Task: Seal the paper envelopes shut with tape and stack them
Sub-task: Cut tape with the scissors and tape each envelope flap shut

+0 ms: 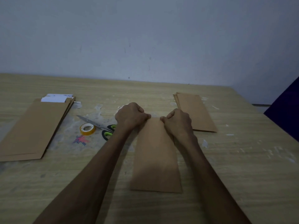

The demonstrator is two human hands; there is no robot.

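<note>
We sit at a pale wood-grain desk (234, 167) pushed against a plain grey-blue wall (145, 38), in dim light; the desktop is scuffed and dotted with scraps of old tape and glue. A dark blue shape (286, 115) cuts in at the right edge, and we cannot tell what it is.

Straight in front of us lies one brown paper envelope (156, 159), flat on the desk with its long side running away from us. Both our hands are on its far end. Our left hand (130, 116) has its fingers (146, 116) curled under, pinching the left part of that far edge against the thumb. Our right hand (177, 121) mirrors it, its fingers (163, 119) curled and pinching the right part of the same edge. The two hands sit near each other with a small gap of envelope showing between them. Whether the flap is folded over yet we cannot tell, since the hands hide it.

To the left lies a stack of brown envelopes (32, 128), with white paper (55, 98) sticking out at their far end. Between that stack and our left arm rest a roll of clear tape (87, 129) and, just beside it, scissors (100, 126) with green-and-black handles, partly hidden behind our left wrist. A small pink and blue mark (80, 139) shows on the desk close to the tape. To the right, beyond our right hand, sits a second, neater stack of envelopes (195, 112), lying apart from the one we hold.
</note>
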